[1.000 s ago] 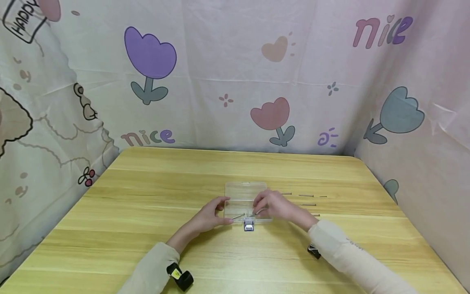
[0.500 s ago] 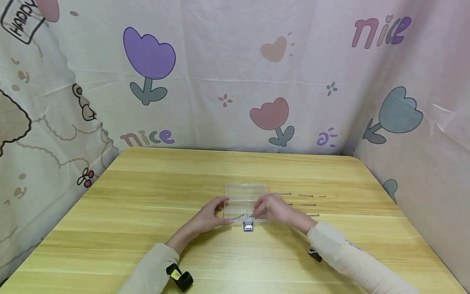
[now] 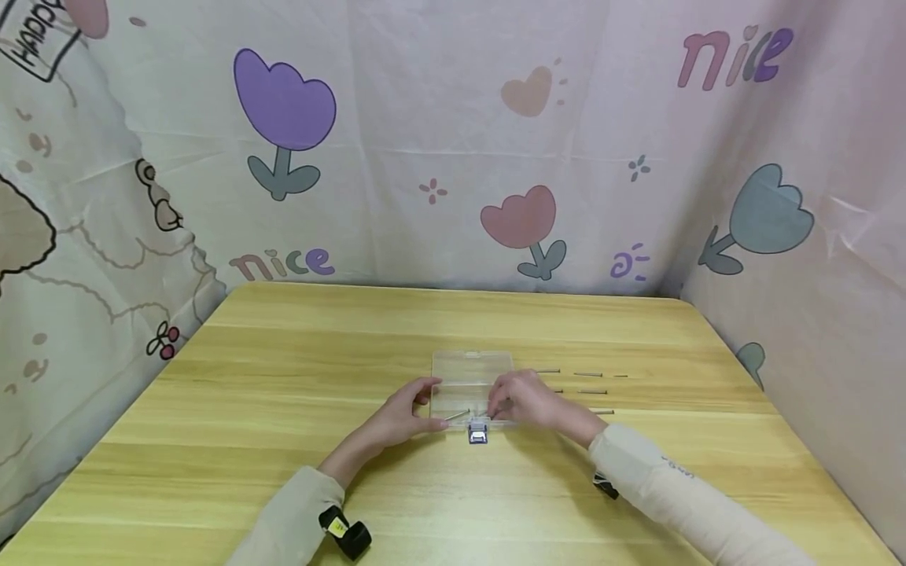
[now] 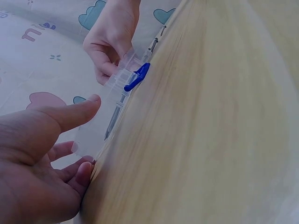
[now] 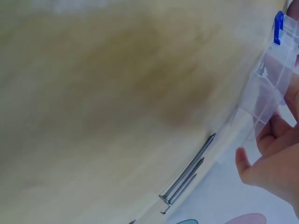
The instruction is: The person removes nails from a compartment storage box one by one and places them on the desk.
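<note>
Flower-printed cloth (image 3: 418,94) closes off the back and sides, beyond the wooden table (image 3: 340,338) I watch from afar. It looks smooth to me, so an uneven push could slide the clear plastic box (image 3: 465,399) or shake its contents out if the steadying touch slips. The box lies open between the two hands, its lid (image 3: 470,367) laid back towards the cloth. I see the left hand (image 3: 403,410) with thumb and fingers spread wide, touching the box's left end. The right hand (image 3: 529,395) has its fingertips drawn narrow at the right part of the base; whether they hold anything I cannot tell, and a sharp point could prick them. At the front edge juts the blue latch (image 3: 477,433), where a knock would jolt everything. Smallest, one nail (image 3: 457,415) slants in the front left of the base, near the left thumb; the loose nails (image 3: 591,391) lie right of the right hand, which could roll them when drawing back.
</note>
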### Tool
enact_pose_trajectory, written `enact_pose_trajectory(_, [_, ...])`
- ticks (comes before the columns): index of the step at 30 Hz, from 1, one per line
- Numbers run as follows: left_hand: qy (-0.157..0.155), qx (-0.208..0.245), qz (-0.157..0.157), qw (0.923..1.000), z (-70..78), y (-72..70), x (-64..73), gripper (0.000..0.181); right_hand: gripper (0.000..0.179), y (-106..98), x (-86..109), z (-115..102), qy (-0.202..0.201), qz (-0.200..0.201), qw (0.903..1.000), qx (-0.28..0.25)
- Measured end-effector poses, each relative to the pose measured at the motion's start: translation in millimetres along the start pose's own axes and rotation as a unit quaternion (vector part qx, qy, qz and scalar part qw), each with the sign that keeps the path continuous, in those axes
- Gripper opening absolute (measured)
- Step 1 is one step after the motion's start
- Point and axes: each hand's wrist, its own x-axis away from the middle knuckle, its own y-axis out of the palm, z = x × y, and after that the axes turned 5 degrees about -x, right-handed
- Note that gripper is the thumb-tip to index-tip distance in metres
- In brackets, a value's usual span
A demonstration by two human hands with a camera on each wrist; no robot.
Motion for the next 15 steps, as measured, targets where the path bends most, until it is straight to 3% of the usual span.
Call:
enact_pose_trajectory(6, [-0.001, 0.0, 0.001, 1.0, -2.4, 0.0, 0.3, 0.07, 0.012, 0.6, -0.9, -1.2, 0.006, -0.009, 0.9999, 0.006])
enact_pose_trajectory(15, [-0.007, 0.002, 0.001, 1.0, -1.3, 0.2, -0.5, 0.07, 0.011, 6.2, 0.8, -0.6, 0.014, 0.032, 0.9994, -0.002])
